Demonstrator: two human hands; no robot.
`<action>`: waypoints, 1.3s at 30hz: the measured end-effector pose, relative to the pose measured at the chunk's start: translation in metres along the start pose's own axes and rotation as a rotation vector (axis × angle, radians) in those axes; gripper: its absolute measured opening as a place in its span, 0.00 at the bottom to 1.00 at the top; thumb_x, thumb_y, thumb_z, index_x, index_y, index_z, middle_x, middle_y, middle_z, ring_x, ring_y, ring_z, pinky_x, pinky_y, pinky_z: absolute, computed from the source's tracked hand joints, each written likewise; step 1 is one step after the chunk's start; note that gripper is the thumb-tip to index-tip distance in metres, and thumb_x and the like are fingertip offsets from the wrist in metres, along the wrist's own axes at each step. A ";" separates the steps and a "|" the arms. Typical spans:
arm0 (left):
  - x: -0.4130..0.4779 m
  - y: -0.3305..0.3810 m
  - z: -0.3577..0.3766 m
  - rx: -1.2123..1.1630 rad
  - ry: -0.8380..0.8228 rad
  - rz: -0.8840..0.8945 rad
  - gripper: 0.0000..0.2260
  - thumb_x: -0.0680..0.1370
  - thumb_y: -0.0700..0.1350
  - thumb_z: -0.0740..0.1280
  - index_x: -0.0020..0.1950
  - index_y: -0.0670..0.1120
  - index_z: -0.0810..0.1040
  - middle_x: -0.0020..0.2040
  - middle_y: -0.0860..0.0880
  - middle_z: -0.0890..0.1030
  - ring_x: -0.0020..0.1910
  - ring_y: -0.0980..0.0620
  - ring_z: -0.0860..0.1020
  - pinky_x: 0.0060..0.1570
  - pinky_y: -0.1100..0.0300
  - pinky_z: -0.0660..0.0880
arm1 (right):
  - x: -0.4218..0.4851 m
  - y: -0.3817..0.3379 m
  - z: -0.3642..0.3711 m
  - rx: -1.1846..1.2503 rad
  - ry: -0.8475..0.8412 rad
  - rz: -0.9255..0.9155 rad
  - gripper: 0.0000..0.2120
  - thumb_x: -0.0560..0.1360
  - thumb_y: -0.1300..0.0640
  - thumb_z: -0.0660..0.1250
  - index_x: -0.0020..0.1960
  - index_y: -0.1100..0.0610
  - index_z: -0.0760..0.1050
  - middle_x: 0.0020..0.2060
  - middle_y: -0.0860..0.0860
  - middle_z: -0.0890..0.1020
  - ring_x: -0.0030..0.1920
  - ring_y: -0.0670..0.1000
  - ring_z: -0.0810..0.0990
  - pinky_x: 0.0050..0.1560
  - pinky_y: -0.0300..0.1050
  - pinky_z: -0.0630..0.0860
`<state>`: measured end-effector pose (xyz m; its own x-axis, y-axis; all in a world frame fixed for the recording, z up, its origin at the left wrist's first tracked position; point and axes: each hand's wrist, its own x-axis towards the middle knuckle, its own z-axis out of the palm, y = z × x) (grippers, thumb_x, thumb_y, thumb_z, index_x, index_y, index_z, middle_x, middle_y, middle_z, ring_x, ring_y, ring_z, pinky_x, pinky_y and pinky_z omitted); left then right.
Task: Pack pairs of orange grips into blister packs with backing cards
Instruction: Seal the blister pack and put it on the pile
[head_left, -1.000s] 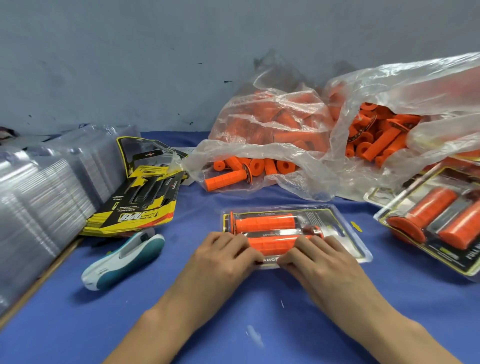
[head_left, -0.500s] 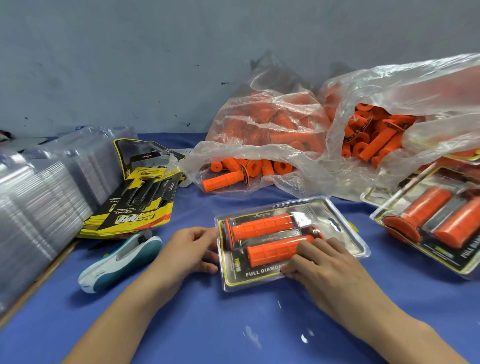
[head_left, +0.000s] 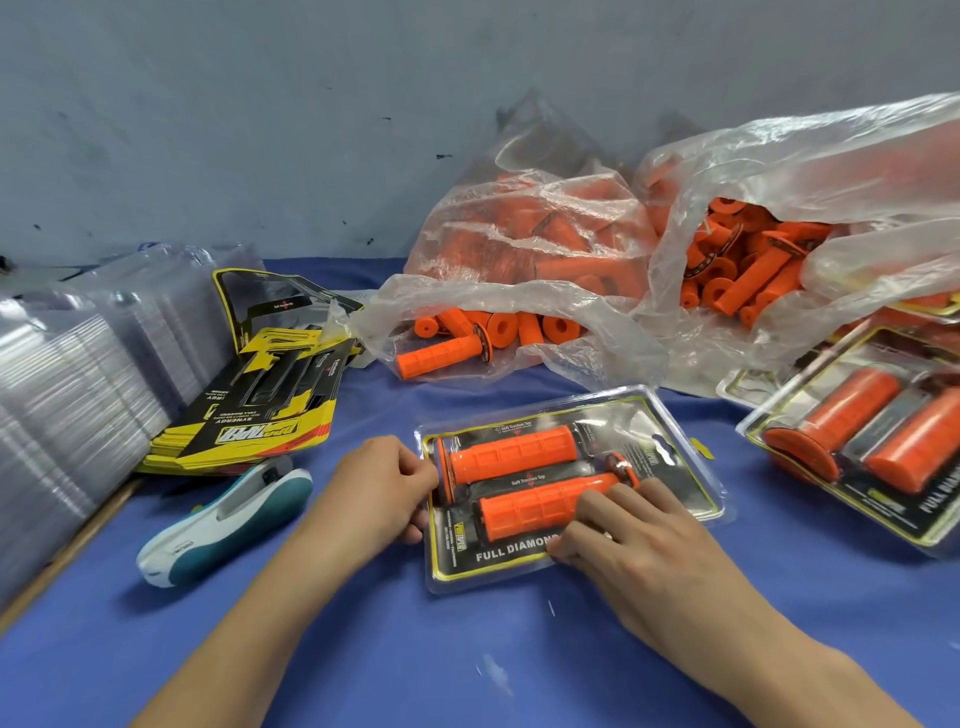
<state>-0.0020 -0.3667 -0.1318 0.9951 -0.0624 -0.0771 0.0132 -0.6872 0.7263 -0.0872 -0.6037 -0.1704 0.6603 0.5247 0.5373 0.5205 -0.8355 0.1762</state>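
Observation:
A clear blister pack (head_left: 675, 462) with a black and yellow backing card lies flat on the blue table, holding two orange grips (head_left: 514, 457) side by side. My left hand (head_left: 379, 488) pinches the pack's left edge with curled fingers. My right hand (head_left: 639, 540) rests on the nearer grip's bubble, its fingers pressing down on the pack's front part. Loose orange grips (head_left: 441, 358) spill from clear plastic bags (head_left: 545, 244) behind the pack.
A stack of backing cards (head_left: 249, 415) lies at the left, beside piles of empty clear blisters (head_left: 67, 395). A white and teal stapler (head_left: 223, 519) sits near my left hand. Finished packs (head_left: 872, 441) are heaped at the right.
Both hands were pressing the pack's near edge side by side. The pack has turned and slid nearer; my left hand has moved to its left edge while my right hand stays on the nearer grip.

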 end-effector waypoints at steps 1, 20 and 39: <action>-0.001 0.001 0.001 0.019 0.022 0.022 0.14 0.79 0.43 0.63 0.33 0.45 0.74 0.28 0.47 0.82 0.21 0.55 0.78 0.22 0.70 0.69 | 0.000 0.000 0.000 0.010 0.003 0.003 0.07 0.75 0.59 0.70 0.46 0.48 0.74 0.40 0.46 0.73 0.38 0.52 0.73 0.41 0.48 0.72; 0.000 -0.005 -0.004 -0.426 -0.327 -0.133 0.12 0.81 0.43 0.61 0.41 0.41 0.78 0.40 0.40 0.84 0.34 0.48 0.81 0.31 0.60 0.77 | 0.002 0.002 -0.007 0.112 0.039 0.039 0.06 0.77 0.57 0.69 0.44 0.49 0.73 0.41 0.45 0.73 0.40 0.51 0.72 0.44 0.42 0.66; 0.006 -0.010 0.000 -0.108 -0.098 -0.058 0.13 0.79 0.46 0.64 0.37 0.42 0.70 0.26 0.44 0.81 0.21 0.50 0.77 0.21 0.63 0.70 | 0.000 -0.001 -0.010 0.068 -0.025 -0.002 0.07 0.75 0.60 0.70 0.47 0.49 0.75 0.43 0.46 0.74 0.41 0.51 0.72 0.45 0.46 0.73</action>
<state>0.0036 -0.3604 -0.1398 0.9780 -0.0988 -0.1840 0.0865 -0.6104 0.7874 -0.0925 -0.6046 -0.1624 0.6723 0.5306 0.5162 0.5565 -0.8221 0.1202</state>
